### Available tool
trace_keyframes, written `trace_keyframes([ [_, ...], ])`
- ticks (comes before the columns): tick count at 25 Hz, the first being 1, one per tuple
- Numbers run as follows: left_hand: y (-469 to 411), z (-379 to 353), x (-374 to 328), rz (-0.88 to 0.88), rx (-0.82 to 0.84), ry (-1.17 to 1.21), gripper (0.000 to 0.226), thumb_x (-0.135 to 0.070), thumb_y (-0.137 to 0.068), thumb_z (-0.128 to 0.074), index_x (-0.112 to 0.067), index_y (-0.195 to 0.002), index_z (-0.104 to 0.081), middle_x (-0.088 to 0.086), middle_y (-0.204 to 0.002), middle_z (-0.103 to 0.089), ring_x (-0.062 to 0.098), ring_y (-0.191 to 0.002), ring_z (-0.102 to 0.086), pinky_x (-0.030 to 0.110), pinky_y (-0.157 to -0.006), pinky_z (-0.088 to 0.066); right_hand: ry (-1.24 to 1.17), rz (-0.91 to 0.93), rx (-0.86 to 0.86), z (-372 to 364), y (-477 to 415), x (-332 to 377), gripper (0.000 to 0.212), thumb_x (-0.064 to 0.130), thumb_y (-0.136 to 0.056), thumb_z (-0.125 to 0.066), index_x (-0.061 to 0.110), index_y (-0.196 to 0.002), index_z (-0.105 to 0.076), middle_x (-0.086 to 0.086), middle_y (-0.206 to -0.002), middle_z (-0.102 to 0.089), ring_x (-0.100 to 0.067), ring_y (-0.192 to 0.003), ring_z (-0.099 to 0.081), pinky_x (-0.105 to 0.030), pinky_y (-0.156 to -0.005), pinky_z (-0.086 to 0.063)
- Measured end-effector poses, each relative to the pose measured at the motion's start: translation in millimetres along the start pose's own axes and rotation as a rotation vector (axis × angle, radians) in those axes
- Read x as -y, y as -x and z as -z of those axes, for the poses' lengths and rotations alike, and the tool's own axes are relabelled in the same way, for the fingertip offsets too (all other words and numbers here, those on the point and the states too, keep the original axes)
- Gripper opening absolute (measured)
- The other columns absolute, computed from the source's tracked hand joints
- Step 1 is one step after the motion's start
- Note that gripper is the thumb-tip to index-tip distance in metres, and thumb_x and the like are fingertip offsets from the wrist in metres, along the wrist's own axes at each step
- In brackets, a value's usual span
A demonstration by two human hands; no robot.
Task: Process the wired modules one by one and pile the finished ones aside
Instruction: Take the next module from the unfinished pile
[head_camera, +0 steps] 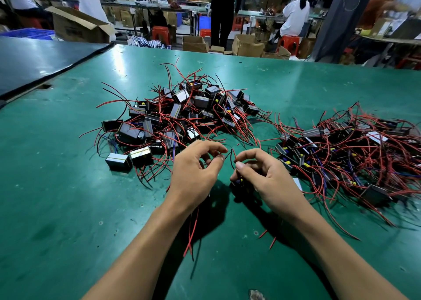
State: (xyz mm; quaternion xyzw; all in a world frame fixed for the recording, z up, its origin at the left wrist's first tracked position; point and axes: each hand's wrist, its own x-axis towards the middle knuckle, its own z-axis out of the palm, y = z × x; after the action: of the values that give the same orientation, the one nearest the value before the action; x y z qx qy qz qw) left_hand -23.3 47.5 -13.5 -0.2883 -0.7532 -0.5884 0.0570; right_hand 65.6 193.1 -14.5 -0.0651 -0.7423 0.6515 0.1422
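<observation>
Two heaps of small black wired modules lie on the green table (68,208). One heap (180,115) sits straight ahead, the other heap (346,149) spreads to the right; both trail red and black wires. Between them, close to me, my left hand (196,174) pinches the tips of thin wires with thumb and forefinger. My right hand (264,176) curls round a dark module (239,183) with a yellow and blue part, mostly hidden under the fingers, and its thumb presses a black wire (230,160). More red wires (192,233) hang below my left wrist.
Loose red wire ends (268,239) lie on the mat near my right forearm. A darker adjoining tabletop (34,60) sits at the far left. Beyond the far edge stand cardboard boxes (77,26), red stools and several seated or standing people.
</observation>
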Motion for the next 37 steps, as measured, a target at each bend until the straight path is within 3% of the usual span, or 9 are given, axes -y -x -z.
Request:
trace_keyframes([
  [2, -0.3, -0.8, -1.7, 0.05, 0.008, 0.054, 0.013, -0.01, -0.088, -0.07, -0.02, -0.093, -0.076, -0.005, -0.087, -0.072, 0.011, -0.076, -0.064, 0.027, -0.065, -0.05, 0.016, 0.007, -0.003, 0.4, 0.4, -0.3, 0.01, 0.013, -0.098, -0.061, 0.022, -0.097, -0.066, -0.012, -0.08, -0.072, -0.025, -0.07, -0.066, -0.053, -0.061, -0.061],
  [6, -5.5, 2.1, -0.8, 0.246, 0.003, 0.301, 0.01, -0.008, -0.091, -0.066, -0.013, -0.094, -0.074, 0.003, -0.078, -0.072, 0.009, -0.063, -0.063, 0.02, -0.059, -0.05, -0.001, 0.024, -0.01, 3.0, -0.5, -0.4, 0.007, 0.01, -0.098, -0.061, 0.015, -0.098, -0.064, -0.01, -0.078, -0.072, -0.007, -0.055, -0.059, -0.02, -0.047, -0.05],
  [9, -9.9, 4.8, 4.2, 0.44, 0.019, 0.447, 0.012, -0.009, -0.094, -0.062, -0.007, -0.101, -0.072, 0.004, -0.073, -0.067, 0.014, -0.055, -0.061, 0.026, -0.058, -0.05, 0.004, 0.032, 0.008, 5.5, -1.7, -2.0, 0.007, 0.006, -0.098, -0.061, 0.013, -0.097, -0.063, -0.009, -0.078, -0.073, -0.002, -0.055, -0.056, -0.011, -0.049, -0.042],
  [12, -13.0, 7.1, 7.8, 0.573, 0.059, 0.553, 0.015, -0.013, -0.096, -0.061, -0.006, -0.104, -0.071, 0.005, -0.075, -0.066, 0.016, -0.054, -0.059, 0.027, -0.058, -0.05, -0.007, 0.019, 0.011, 7.5, -2.4, -4.6, 0.009, 0.008, -0.097, -0.062, 0.016, -0.095, -0.064, -0.006, -0.079, -0.073, -0.005, -0.058, -0.056, -0.012, -0.053, -0.042],
  [15, -15.2, 8.8, 8.8, 0.563, 0.08, 0.576, 0.013, -0.014, -0.094, -0.063, -0.007, -0.101, -0.072, 0.004, -0.076, -0.068, 0.015, -0.057, -0.059, 0.022, -0.055, -0.048, -0.022, 0.015, 0.002, 8.4, -3.2, -5.1, 0.009, 0.01, -0.097, -0.063, 0.018, -0.094, -0.065, -0.002, -0.076, -0.071, -0.008, -0.066, -0.062, -0.011, -0.054, -0.043],
  [20, -15.8, 14.0, 13.2, 0.621, -0.019, 0.519, 0.012, -0.006, -0.091, -0.065, -0.004, -0.102, -0.069, 0.012, -0.078, -0.067, 0.015, -0.053, -0.061, 0.021, -0.051, -0.053, 0.014, 0.009, 0.06, 10.7, -1.7, -3.8, 0.01, 0.012, -0.097, -0.063, 0.019, -0.092, -0.067, -0.002, -0.07, -0.066, -0.015, -0.061, -0.051, -0.019, -0.052, -0.041],
  [27, -17.4, 18.8, 9.1, 0.639, 0.262, 0.478, 0.009, -0.004, -0.091, -0.064, -0.001, -0.093, -0.072, 0.01, -0.077, -0.072, 0.012, -0.054, -0.064, 0.019, -0.05, -0.051, 0.008, -0.003, -0.08, 7.0, -5.9, -8.2, 0.006, 0.011, -0.098, -0.061, 0.016, -0.102, -0.061, 0.002, -0.066, -0.061, -0.011, -0.051, -0.046, -0.02, -0.049, -0.041],
  [32, -15.2, 20.8, 3.4, 0.612, 0.297, 0.499, 0.022, -0.025, -0.093, -0.063, -0.008, -0.093, -0.076, 0.011, -0.094, -0.075, 0.016, -0.066, -0.068, 0.027, -0.06, -0.056, 0.06, 0.017, -0.153, 5.6, -4.9, -8.6, 0.009, 0.02, -0.095, -0.067, 0.02, -0.104, -0.063, 0.001, -0.068, -0.058, -0.014, -0.053, -0.049, -0.024, -0.05, -0.042],
  [37, -10.8, 12.6, -0.1, 0.444, 0.301, 0.408, 0.018, -0.031, -0.08, -0.075, -0.015, -0.086, -0.079, 0.013, -0.087, -0.073, 0.017, -0.081, -0.063, 0.032, -0.076, -0.048, 0.152, 0.047, -0.202, -2.8, -4.8, -8.7, 0.006, 0.027, -0.091, -0.072, 0.025, -0.093, -0.067, 0.01, -0.068, -0.057, -0.019, -0.062, -0.05, -0.04, -0.06, -0.047],
])
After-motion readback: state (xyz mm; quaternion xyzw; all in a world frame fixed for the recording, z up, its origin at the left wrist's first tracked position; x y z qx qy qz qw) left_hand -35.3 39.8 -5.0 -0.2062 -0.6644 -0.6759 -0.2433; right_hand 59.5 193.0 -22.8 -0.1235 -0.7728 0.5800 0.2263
